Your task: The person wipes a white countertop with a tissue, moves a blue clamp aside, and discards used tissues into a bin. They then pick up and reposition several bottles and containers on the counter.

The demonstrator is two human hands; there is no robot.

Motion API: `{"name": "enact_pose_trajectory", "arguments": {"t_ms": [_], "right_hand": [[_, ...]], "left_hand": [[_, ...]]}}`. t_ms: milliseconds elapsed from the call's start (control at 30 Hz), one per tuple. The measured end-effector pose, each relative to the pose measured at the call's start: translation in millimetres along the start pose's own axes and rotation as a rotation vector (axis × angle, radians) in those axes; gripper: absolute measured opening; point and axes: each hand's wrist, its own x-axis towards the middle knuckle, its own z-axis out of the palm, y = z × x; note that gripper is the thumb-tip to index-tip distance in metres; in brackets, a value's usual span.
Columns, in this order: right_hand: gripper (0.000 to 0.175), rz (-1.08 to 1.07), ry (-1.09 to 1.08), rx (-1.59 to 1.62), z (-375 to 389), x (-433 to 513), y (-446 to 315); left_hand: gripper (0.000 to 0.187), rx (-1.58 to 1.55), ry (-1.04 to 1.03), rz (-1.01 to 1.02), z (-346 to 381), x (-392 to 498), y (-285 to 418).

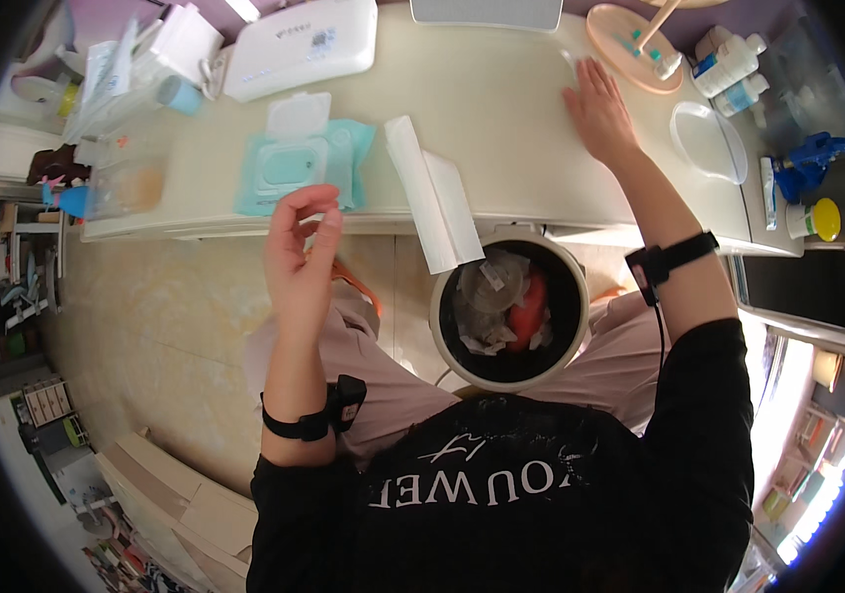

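Note:
My left hand is raised near the table's front edge with its fingers curled and apart, nothing visible in it. Just beyond it lies a teal pack of wipes with its white lid flipped up. My right hand rests palm down on the pale table, fingers extended, beside a round peach-coloured stand base. Between the hands, a folded white paper sheet overhangs the table edge. Below it stands an open round bin holding a clear plastic container, a red item and crumpled scraps.
A white case lies at the back left, near a light blue cup. On the right are a clear plastic lid, white bottles, a blue clamp-like tool and a yellow-lidded tub. Cardboard pieces lie at lower left.

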Motion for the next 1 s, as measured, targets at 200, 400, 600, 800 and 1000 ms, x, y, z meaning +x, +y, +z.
{"name": "enact_pose_trajectory", "arguments": {"t_ms": [200, 400, 600, 800, 1000], "right_hand": [[0.05, -0.277, -0.004, -0.038, 25.4, 18.0, -101.2], [0.045, -0.637, -0.25, 0.718, -7.4, -28.5, -94.0], [0.034, 0.248, 0.17, 0.458, -23.0, -11.5, 2.8], [0.04, 0.202, 0.339, 0.415, 20.3, 20.0, -20.0], [0.041, 0.089, 0.182, 0.554, 42.7, 61.6, -117.9]], "left_hand": [[0.028, 0.086, -0.168, -0.162, 3.5, 2.1, 0.5], [0.049, 0.218, -0.722, -0.342, 37.0, 8.4, -7.4], [0.043, -0.144, -0.756, -0.376, 52.5, 16.8, -25.8], [0.022, -0.004, -0.929, -0.362, 27.2, 35.5, -12.4], [0.021, -0.178, -1.042, -0.207, 0.2, 39.7, -2.9]]}}
